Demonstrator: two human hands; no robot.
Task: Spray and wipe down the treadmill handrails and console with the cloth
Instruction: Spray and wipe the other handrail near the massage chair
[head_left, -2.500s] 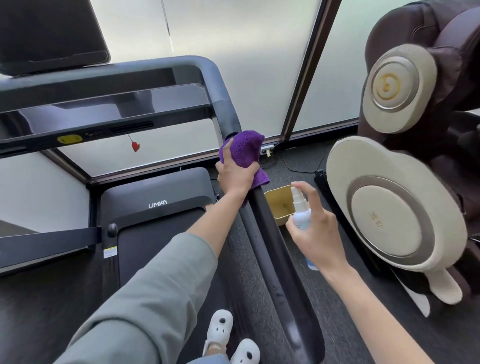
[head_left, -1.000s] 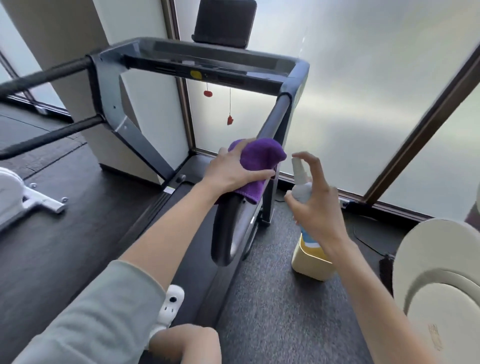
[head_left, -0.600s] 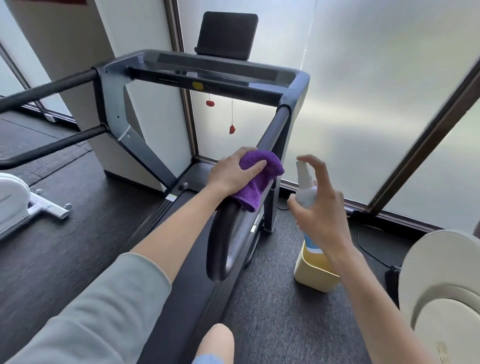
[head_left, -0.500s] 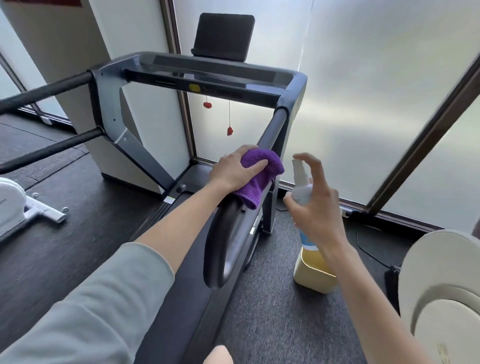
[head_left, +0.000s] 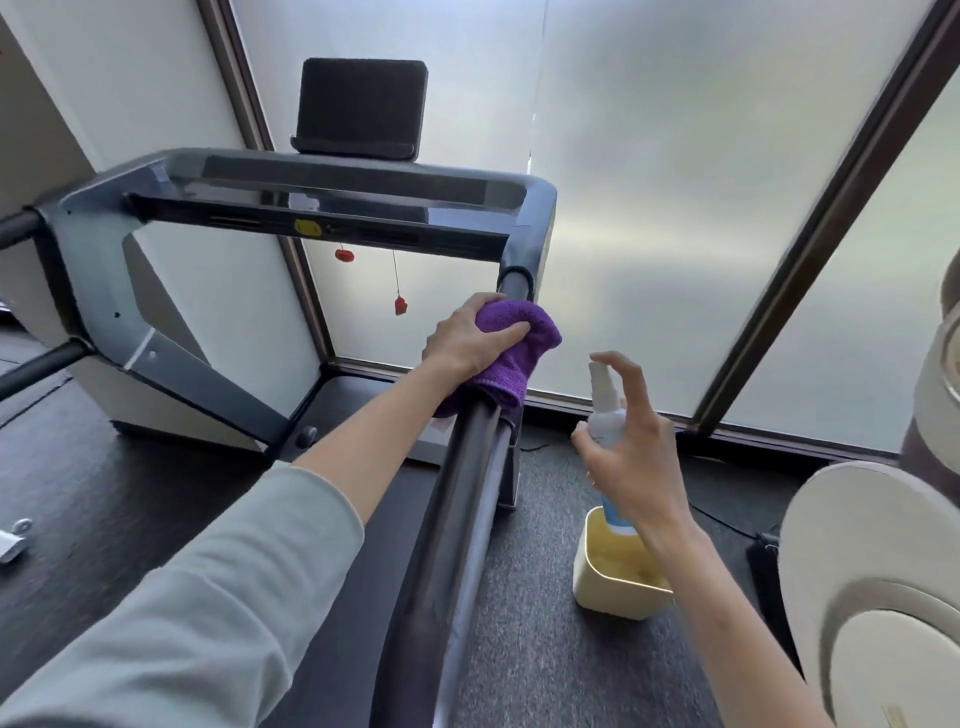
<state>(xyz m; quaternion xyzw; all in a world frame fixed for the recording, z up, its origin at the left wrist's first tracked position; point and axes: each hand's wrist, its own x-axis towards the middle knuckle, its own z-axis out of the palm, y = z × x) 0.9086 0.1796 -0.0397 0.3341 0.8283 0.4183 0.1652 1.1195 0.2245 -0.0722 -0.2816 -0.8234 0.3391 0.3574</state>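
Our left hand (head_left: 470, 338) clamps the purple terry cloth (head_left: 511, 353) around the dark tubular right handrail (head_left: 457, 499), near the grey console (head_left: 332, 195); we should keep pressure even. Our right hand (head_left: 631, 457) grips the small white spray bottle (head_left: 605, 410), forefinger lifted. The cream plastic bin (head_left: 618, 587) below looks empty.

Viewpoint: head-worn, wide-angle, single view.
Facing: forward and down, along the right handrail (head_left: 467, 499) toward the console (head_left: 332, 200) at 12 o'clock.
Nearness: close; sleeve (head_left: 171, 613) fills 7 o'clock.
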